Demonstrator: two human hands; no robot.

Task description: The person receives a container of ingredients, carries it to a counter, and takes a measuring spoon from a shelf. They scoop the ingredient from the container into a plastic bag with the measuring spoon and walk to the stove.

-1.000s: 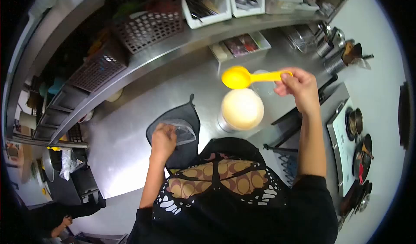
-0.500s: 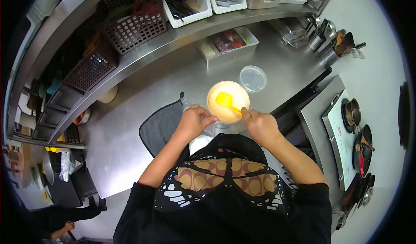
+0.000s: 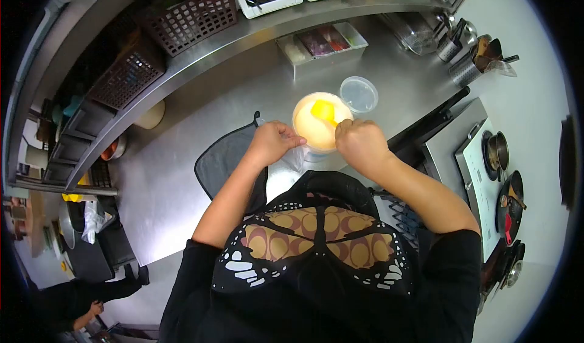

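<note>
From here I see the person at a steel table (image 3: 158, 203), both hands up at a round tub (image 3: 300, 130) of creamy, pale orange stuff, which sits right in front of their chest nr the table's near edge. R hand (image 3: 365, 145) has its fingers curled tight round the handle of a yellow scoop (image 3: 323, 110), held at the tub's R side; scoop's bowl is inside the rim, at the creamy stuff, tho can't tell how deep. L hand (image 3: 272, 143) is at the tub's near L side, fingers pinched on a clear bag (image 3: 295, 159) that hangs btwn hand & tub; thumb tip is right by the rim, can't tell if it touches. Clear round lid (image 3: 359, 94) lies flat just past the tub, a bit to the R. Grey cloth (image 3: 231, 157) is spread on the table to the L, partly under the L forearm. Farther back, a food box (image 3: 322, 69) w/ compartments: pale, purple & red bits in there. Shelf (image 3: 207, 66) runs above w/ brown baskets (image 3: 191, 17) & white trays (image 3: 274, 5). Off R: utensil holders (image 3: 464, 72), then a hob (image 3: 480, 178) w/ a small pot (image 3: 499, 151) & a black pan (image 3: 511, 200). Another person in dark clothes (image 3: 73, 297) is over on the far L.
</note>
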